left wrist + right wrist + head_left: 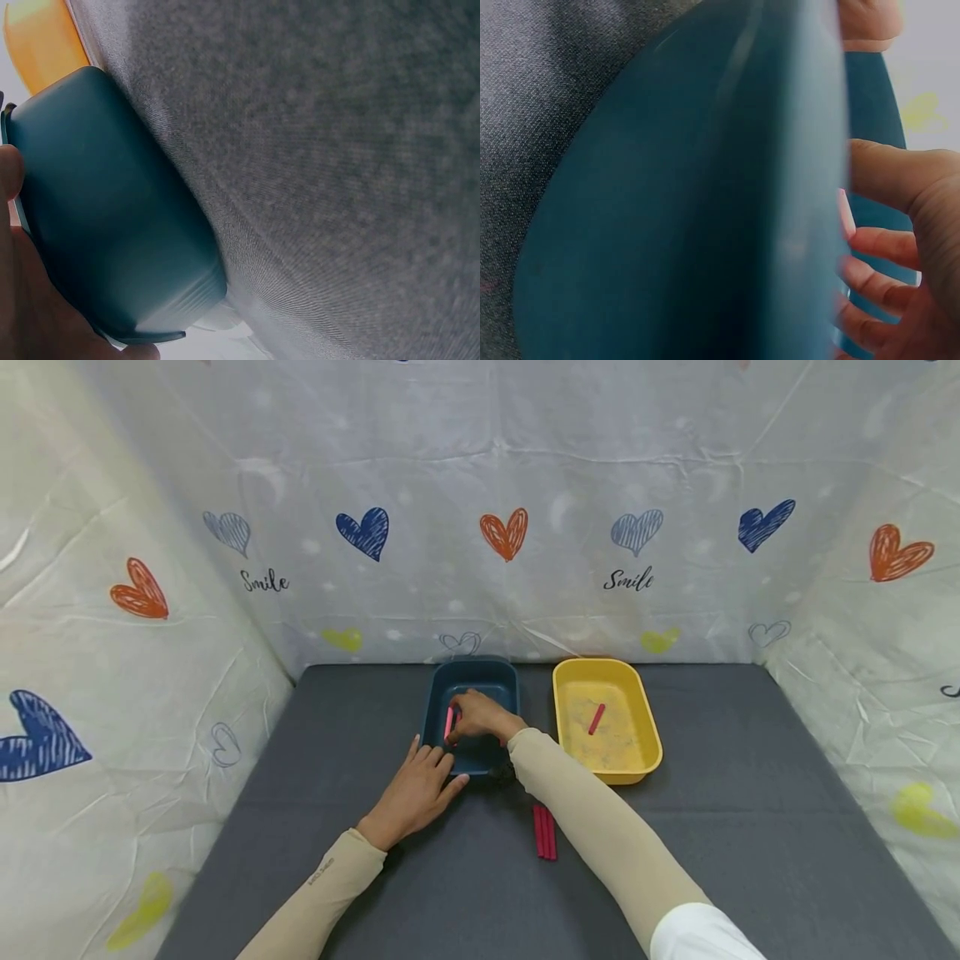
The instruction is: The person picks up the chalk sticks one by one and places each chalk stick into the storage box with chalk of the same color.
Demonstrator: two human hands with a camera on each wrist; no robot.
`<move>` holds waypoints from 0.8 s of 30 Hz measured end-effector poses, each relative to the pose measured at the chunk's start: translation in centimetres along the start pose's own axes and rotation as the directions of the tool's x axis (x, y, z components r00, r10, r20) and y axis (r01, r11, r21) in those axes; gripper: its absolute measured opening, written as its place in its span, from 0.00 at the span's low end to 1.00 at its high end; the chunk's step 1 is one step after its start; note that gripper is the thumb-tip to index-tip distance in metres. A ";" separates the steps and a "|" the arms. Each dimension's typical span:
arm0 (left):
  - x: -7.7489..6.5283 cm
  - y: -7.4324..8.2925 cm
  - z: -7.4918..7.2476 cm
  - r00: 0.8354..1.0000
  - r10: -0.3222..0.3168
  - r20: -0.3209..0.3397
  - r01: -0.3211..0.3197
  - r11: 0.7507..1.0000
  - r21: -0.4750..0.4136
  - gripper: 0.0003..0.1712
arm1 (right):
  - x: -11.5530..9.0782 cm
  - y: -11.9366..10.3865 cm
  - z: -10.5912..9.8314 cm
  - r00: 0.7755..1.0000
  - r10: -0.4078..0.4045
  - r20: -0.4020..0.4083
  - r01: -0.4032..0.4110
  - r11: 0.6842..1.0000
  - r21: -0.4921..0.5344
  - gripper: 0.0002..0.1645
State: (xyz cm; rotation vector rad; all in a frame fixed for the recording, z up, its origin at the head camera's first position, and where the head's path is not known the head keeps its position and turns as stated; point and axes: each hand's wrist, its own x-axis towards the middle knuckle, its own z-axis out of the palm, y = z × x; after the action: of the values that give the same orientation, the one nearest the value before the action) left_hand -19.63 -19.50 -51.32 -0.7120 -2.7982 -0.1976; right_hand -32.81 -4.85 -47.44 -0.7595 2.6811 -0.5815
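In the head view my right hand (480,714) reaches down into a dark blue tray (429,706). Its thumb and fingers pinch a slim pink stick (448,724); part of another red stick shows beside the fingers. The right wrist view shows a sliver of the pink stick (846,214) at the fingertips, with the tray wall (652,202) covering the rest. My left hand (416,785) grips the blue tray's near left corner, the thumb lying along the front rim. From the left wrist, the tray's outer wall (112,202) fills the left side.
To the right stands a yellow tray (651,727) with one red stick (597,719) in it. Several red sticks (545,832) lie side by side on the grey cloth-covered table (720,860), near my right forearm. A heart-patterned curtain (442,585) encloses the back and sides.
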 end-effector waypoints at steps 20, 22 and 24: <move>0.1 0.1 0.1 1.000 -0.006 0.005 0.006 1.000 -0.005 0.20 | -0.9 0.3 -1.0 0.998 -0.002 -0.055 0.005 0.998 0.057 0.44; 0.1 0.1 0.1 1.000 -0.005 0.003 0.005 1.000 0.005 0.20 | -1.1 0.4 -1.3 0.997 -0.014 -0.080 0.020 0.997 0.079 0.42; 0.0 0.1 0.2 1.000 -0.002 0.006 0.002 1.000 0.014 0.20 | -1.5 0.6 -1.6 0.995 -0.024 -0.097 0.034 0.993 0.109 0.40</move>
State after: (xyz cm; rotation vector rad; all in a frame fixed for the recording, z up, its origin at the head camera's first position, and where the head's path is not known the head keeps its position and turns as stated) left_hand -19.67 -19.39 -51.46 -0.7077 -2.8034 -0.1770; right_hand -32.45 -3.10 -46.00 -0.7594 2.7013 -0.7859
